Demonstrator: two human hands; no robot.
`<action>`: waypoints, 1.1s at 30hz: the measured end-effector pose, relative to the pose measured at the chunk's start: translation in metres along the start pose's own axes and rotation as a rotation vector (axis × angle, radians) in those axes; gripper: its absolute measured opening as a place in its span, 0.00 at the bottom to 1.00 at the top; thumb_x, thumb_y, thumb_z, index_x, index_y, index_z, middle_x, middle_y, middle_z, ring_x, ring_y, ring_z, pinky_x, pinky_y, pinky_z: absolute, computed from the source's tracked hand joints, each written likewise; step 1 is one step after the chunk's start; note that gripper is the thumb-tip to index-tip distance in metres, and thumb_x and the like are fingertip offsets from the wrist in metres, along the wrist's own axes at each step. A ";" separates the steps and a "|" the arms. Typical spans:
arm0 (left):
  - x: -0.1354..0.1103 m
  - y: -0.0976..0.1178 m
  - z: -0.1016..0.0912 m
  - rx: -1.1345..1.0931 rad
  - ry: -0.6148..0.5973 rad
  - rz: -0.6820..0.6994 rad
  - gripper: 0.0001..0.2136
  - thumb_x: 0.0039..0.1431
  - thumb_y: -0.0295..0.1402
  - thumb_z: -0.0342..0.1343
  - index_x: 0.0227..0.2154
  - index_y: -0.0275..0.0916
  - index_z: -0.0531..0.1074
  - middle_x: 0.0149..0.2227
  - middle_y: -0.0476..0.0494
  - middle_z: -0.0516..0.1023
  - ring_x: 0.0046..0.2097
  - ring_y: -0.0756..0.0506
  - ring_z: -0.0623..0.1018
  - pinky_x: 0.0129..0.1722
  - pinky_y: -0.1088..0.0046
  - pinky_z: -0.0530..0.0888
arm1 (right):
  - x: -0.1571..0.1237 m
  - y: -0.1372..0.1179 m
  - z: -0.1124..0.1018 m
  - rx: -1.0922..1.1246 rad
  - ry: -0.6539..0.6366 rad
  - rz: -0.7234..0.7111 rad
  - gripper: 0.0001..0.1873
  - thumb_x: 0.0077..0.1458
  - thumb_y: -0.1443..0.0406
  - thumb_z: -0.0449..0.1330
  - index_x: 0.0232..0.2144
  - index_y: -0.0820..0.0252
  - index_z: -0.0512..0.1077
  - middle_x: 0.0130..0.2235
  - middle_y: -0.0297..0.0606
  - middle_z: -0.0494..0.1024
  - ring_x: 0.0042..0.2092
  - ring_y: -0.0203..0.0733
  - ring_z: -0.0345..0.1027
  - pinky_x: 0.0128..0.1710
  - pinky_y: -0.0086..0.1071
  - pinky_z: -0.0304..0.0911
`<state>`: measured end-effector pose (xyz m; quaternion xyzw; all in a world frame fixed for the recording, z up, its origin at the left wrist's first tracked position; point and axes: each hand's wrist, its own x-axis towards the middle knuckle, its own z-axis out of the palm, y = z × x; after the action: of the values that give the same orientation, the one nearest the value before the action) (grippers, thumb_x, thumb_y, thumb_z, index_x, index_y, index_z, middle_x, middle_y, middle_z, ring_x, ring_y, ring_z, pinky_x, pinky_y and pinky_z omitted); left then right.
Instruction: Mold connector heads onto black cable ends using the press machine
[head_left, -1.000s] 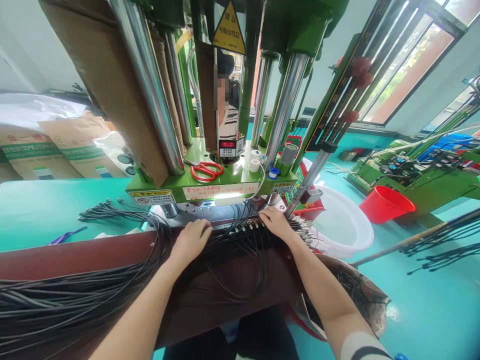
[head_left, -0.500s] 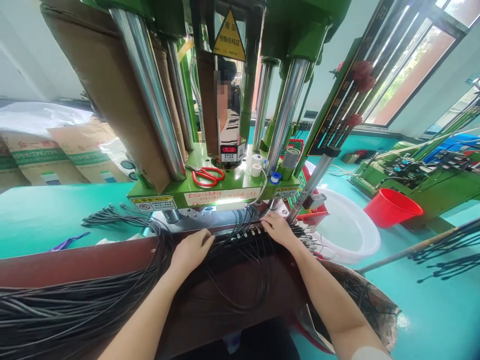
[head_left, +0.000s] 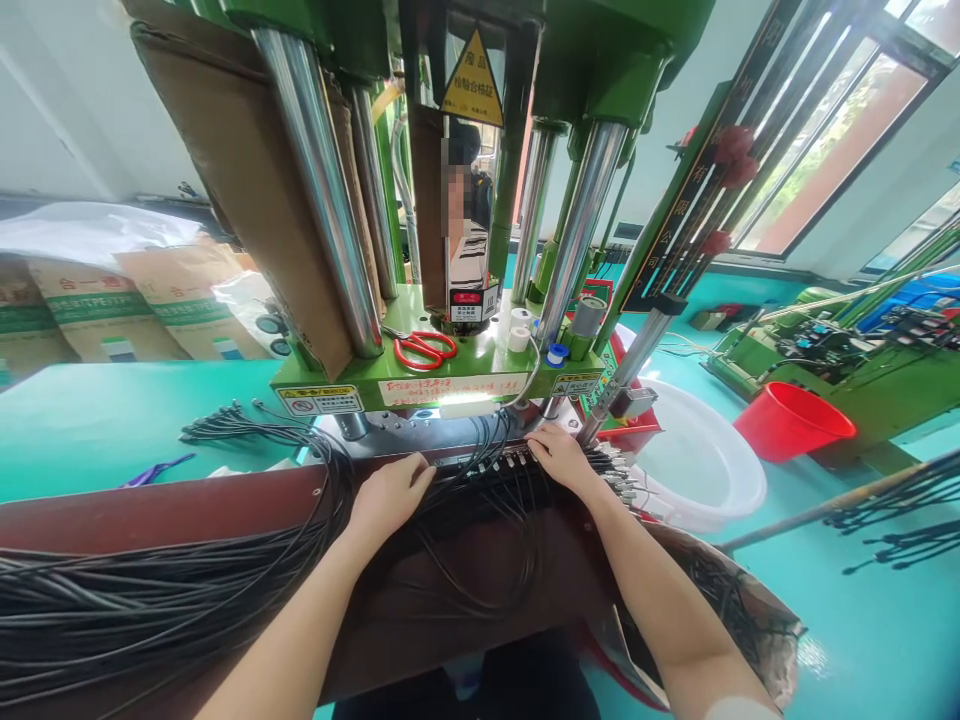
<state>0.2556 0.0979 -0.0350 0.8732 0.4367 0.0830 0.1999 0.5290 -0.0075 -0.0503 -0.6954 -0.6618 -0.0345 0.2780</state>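
My left hand (head_left: 390,492) lies knuckles up on the dark cables (head_left: 480,480) at the front of the mould plate (head_left: 405,428), fingers curled down onto them. My right hand (head_left: 559,455) rests at the right end of the same row, fingers bent onto the cable ends with metal plugs (head_left: 615,475). The fingertips of both hands are hidden. A thick bundle of black cables (head_left: 135,590) runs off to the left over the brown bench edge (head_left: 150,505). Above stands the green press (head_left: 442,370) with chrome columns.
Red scissors (head_left: 424,349) and small tape rolls (head_left: 519,335) lie on the press base. A white basin (head_left: 705,455) and a red bucket (head_left: 791,420) stand on the right. Paper sacks (head_left: 142,310) are stacked at the left. Another person (head_left: 469,235) shows behind the press.
The view has drifted slightly, shifting the press right. Both hands stay on the cable row, the left one edging a little right.
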 end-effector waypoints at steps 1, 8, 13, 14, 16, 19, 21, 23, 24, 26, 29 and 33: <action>0.000 0.000 0.000 0.001 0.000 0.000 0.13 0.57 0.43 0.41 0.29 0.43 0.66 0.32 0.48 0.76 0.36 0.44 0.74 0.31 0.72 0.61 | 0.000 0.001 0.000 0.004 0.000 -0.001 0.09 0.54 0.71 0.53 0.32 0.59 0.74 0.33 0.38 0.73 0.37 0.40 0.66 0.39 0.33 0.62; 0.001 0.002 0.000 0.000 0.002 -0.016 0.13 0.57 0.43 0.42 0.30 0.43 0.68 0.33 0.47 0.77 0.37 0.44 0.75 0.32 0.73 0.61 | 0.000 0.003 0.001 0.027 0.004 -0.006 0.10 0.55 0.69 0.52 0.32 0.58 0.74 0.33 0.38 0.73 0.38 0.42 0.66 0.40 0.35 0.62; 0.001 0.001 0.001 0.009 0.008 -0.024 0.13 0.57 0.43 0.42 0.31 0.44 0.68 0.33 0.47 0.77 0.37 0.44 0.75 0.31 0.72 0.61 | 0.001 0.002 0.000 0.036 -0.010 0.008 0.10 0.55 0.69 0.52 0.33 0.59 0.74 0.33 0.39 0.73 0.39 0.42 0.66 0.40 0.35 0.62; 0.001 0.001 0.000 0.010 0.009 -0.022 0.13 0.57 0.43 0.42 0.31 0.44 0.68 0.33 0.47 0.77 0.37 0.44 0.75 0.31 0.72 0.62 | 0.001 0.002 -0.001 0.035 -0.016 0.010 0.10 0.55 0.69 0.52 0.33 0.59 0.74 0.33 0.39 0.73 0.39 0.42 0.66 0.40 0.35 0.62; 0.001 0.002 0.000 0.014 0.005 -0.022 0.13 0.57 0.43 0.42 0.31 0.44 0.68 0.33 0.47 0.77 0.37 0.43 0.75 0.31 0.72 0.62 | 0.001 0.001 -0.001 0.028 -0.027 0.014 0.10 0.55 0.69 0.52 0.33 0.59 0.74 0.33 0.39 0.73 0.38 0.42 0.66 0.40 0.35 0.63; 0.001 0.003 -0.002 0.021 -0.010 -0.036 0.13 0.57 0.43 0.42 0.31 0.44 0.68 0.33 0.46 0.77 0.37 0.43 0.75 0.31 0.72 0.63 | 0.001 0.000 -0.002 0.019 -0.029 0.021 0.10 0.55 0.69 0.52 0.33 0.59 0.74 0.32 0.39 0.73 0.38 0.42 0.66 0.39 0.35 0.63; 0.001 0.004 -0.003 0.023 -0.014 -0.044 0.13 0.57 0.43 0.42 0.32 0.44 0.69 0.33 0.46 0.77 0.38 0.44 0.75 0.32 0.73 0.63 | 0.001 -0.001 -0.003 0.021 -0.027 0.023 0.10 0.55 0.69 0.52 0.33 0.59 0.74 0.33 0.39 0.73 0.38 0.42 0.66 0.39 0.35 0.63; 0.001 0.004 -0.003 0.022 -0.015 -0.045 0.13 0.57 0.43 0.42 0.32 0.43 0.69 0.33 0.46 0.77 0.38 0.44 0.75 0.32 0.73 0.63 | 0.001 -0.002 -0.003 0.022 -0.026 0.023 0.10 0.55 0.69 0.52 0.32 0.59 0.74 0.33 0.39 0.73 0.38 0.42 0.66 0.40 0.35 0.62; 0.001 0.004 -0.003 0.020 -0.016 -0.044 0.13 0.57 0.43 0.42 0.31 0.43 0.69 0.33 0.46 0.77 0.38 0.44 0.75 0.32 0.72 0.63 | 0.001 -0.002 -0.003 0.020 -0.026 0.023 0.10 0.55 0.69 0.52 0.32 0.59 0.74 0.33 0.39 0.73 0.38 0.42 0.66 0.40 0.35 0.62; 0.000 0.004 -0.004 0.013 -0.016 -0.034 0.13 0.57 0.43 0.42 0.31 0.43 0.68 0.33 0.46 0.77 0.37 0.44 0.75 0.32 0.72 0.63 | 0.001 -0.003 -0.003 0.016 -0.025 0.025 0.10 0.55 0.69 0.52 0.32 0.59 0.74 0.33 0.39 0.73 0.38 0.41 0.66 0.40 0.35 0.62; 0.000 0.003 -0.003 0.008 -0.014 -0.025 0.13 0.57 0.43 0.41 0.31 0.43 0.68 0.33 0.47 0.77 0.38 0.43 0.75 0.33 0.72 0.64 | 0.001 -0.003 -0.003 0.013 -0.026 0.029 0.10 0.55 0.69 0.52 0.32 0.59 0.74 0.33 0.38 0.74 0.37 0.41 0.66 0.39 0.34 0.62; 0.000 0.002 -0.002 0.009 -0.008 -0.020 0.13 0.57 0.43 0.42 0.31 0.44 0.68 0.33 0.47 0.77 0.38 0.43 0.75 0.34 0.72 0.64 | 0.000 -0.003 -0.003 0.015 -0.021 0.033 0.10 0.55 0.69 0.52 0.32 0.58 0.74 0.33 0.38 0.74 0.38 0.40 0.66 0.39 0.34 0.62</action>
<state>0.2567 0.0975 -0.0320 0.8699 0.4451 0.0755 0.1986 0.5273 -0.0088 -0.0469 -0.7045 -0.6534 -0.0176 0.2766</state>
